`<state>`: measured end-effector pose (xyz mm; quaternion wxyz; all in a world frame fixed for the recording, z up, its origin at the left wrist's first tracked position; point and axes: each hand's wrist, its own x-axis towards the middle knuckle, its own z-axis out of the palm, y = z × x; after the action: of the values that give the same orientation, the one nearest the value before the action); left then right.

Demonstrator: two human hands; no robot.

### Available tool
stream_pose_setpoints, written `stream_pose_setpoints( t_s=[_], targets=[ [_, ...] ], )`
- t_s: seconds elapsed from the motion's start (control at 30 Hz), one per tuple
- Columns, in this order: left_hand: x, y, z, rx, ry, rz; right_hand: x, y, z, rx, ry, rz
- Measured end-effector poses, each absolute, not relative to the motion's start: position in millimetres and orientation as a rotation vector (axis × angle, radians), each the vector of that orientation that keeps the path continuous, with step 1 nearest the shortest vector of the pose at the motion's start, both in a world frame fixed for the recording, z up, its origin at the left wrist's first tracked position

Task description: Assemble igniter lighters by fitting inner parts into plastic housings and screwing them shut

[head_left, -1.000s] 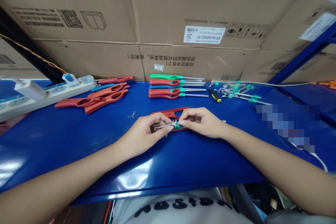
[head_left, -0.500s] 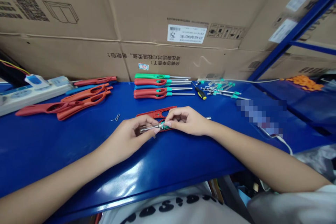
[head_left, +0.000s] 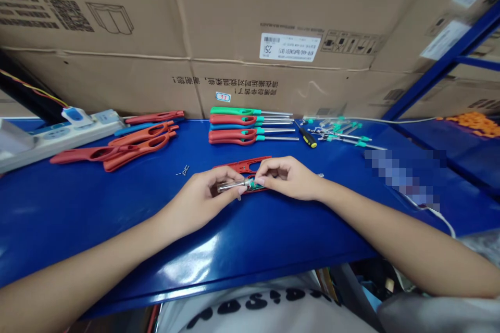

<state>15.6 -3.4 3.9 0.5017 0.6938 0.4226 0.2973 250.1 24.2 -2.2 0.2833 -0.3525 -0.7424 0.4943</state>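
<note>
In my left hand (head_left: 211, 192) is a small clear tube (head_left: 230, 186), gripped between thumb and fingers, with a metal fitting at its right end. My right hand (head_left: 287, 179) pinches at that end, its fingertips on a small green plastic part (head_left: 254, 183). Beneath and behind the hands lies an opened red lighter handle shell (head_left: 244, 165), one half of it showing beyond my fingers. A thin metal tip (head_left: 321, 175) sticks out past my right wrist. My right palm hides much of the lower shell half.
Behind lie several assembled long-necked lighters (head_left: 234, 137), a yellow-black screwdriver (head_left: 308, 137) and metal rods with green parts (head_left: 344, 132). Loose red handle shells (head_left: 136, 153) and a power strip (head_left: 58, 140) sit left. Small screws (head_left: 184, 170) lie near my left hand. A cardboard box (head_left: 156, 78) stands behind.
The whole view has shifted, so everything sits slightly further right. Both hands keep the same grip on the tube and green part.
</note>
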Motion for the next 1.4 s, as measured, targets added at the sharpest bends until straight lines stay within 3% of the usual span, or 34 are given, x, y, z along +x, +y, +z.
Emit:
stream_pose_setpoints(
  t_s=[1.4],
  targets=[
    [20.0, -6.1, -2.0, 1.683, 1.03, 0.769, 245.1, 21.0, -2.9, -1.044, -1.931, 1.347]
  ],
)
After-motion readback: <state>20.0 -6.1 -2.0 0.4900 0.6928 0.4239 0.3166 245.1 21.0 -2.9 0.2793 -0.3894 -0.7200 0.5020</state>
